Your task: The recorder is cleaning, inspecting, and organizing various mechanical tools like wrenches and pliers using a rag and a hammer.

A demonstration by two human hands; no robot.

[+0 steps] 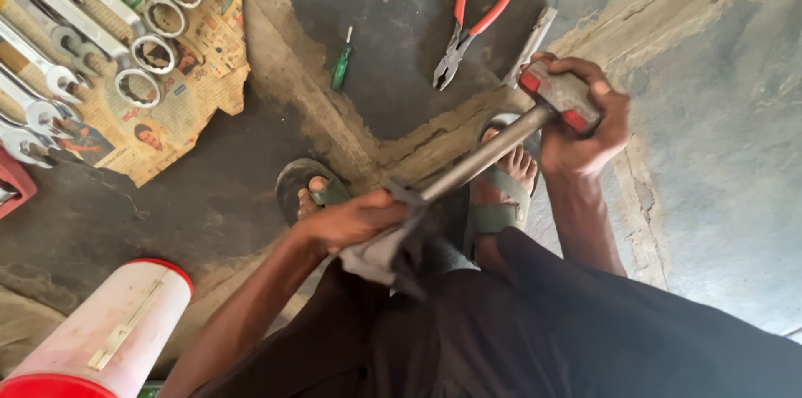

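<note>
A hammer with a red and grey head (561,96) and a grey metal handle (484,156) is held across my lap. My right hand (585,135) grips the hammer's head. My left hand (355,218) is closed on a dirty grey rag (388,254) wrapped around the lower end of the handle. Below the hammer, my two feet in green sandals (493,214) rest on the stained concrete floor.
Several ring spanners (100,22) lie in a row on newspaper (188,89) at the upper left. Red-handled pliers (472,18), a small green screwdriver (342,64) and a metal bar (530,43) lie ahead. A red and white plastic container (109,331) stands at the lower left.
</note>
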